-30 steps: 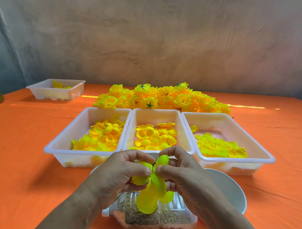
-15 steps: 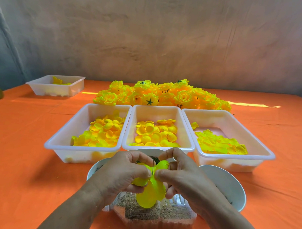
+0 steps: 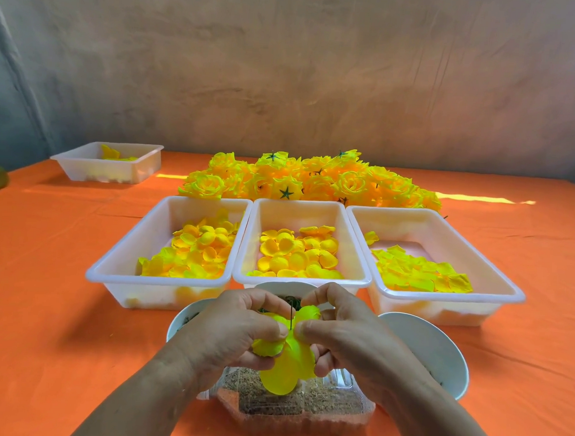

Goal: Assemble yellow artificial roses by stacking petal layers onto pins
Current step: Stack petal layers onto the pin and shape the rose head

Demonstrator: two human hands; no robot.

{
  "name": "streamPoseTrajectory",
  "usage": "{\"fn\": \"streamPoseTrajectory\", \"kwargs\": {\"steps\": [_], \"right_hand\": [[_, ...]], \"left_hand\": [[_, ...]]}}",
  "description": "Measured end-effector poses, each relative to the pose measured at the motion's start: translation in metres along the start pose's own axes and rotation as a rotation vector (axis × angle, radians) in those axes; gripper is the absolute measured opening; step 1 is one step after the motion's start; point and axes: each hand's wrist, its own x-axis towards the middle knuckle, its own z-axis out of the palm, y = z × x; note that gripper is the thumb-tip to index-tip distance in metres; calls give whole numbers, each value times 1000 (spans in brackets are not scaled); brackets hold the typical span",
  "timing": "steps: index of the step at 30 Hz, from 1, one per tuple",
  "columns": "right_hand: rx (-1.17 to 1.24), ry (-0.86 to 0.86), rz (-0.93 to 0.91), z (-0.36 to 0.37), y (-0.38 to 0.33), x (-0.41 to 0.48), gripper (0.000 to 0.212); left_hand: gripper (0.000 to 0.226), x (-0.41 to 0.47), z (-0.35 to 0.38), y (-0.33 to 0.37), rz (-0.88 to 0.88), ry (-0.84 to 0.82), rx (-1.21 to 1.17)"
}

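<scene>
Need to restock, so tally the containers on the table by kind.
Trays: 4
Bowls: 3
Clear box: 1
Total: 8

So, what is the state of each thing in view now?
left hand, pinches the petal layer
right hand, pinches the petal layer
petal layer, held up
pin, upright, through the petal layer
front trays, partly filled
far tray, nearly empty
roses, finished, piled behind trays
</scene>
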Motion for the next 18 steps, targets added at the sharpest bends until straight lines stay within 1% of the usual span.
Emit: {"fn": "streamPoseTrajectory", "kwargs": {"steps": [9, 13, 16, 18], "right_hand": [[3, 5, 73, 4, 6, 0, 29], [-25, 5, 69, 2, 6, 1, 28], [-50, -31, 93, -1, 6, 0, 26], [-77, -42, 98, -6, 4, -4, 28]], "left_hand": [[21, -3, 3, -9, -22, 18, 9], [20, 1, 3, -10, -17, 36, 24], [19, 1, 0, -11, -26, -21, 64], [19, 0, -9, -9, -10, -49, 139]]}}
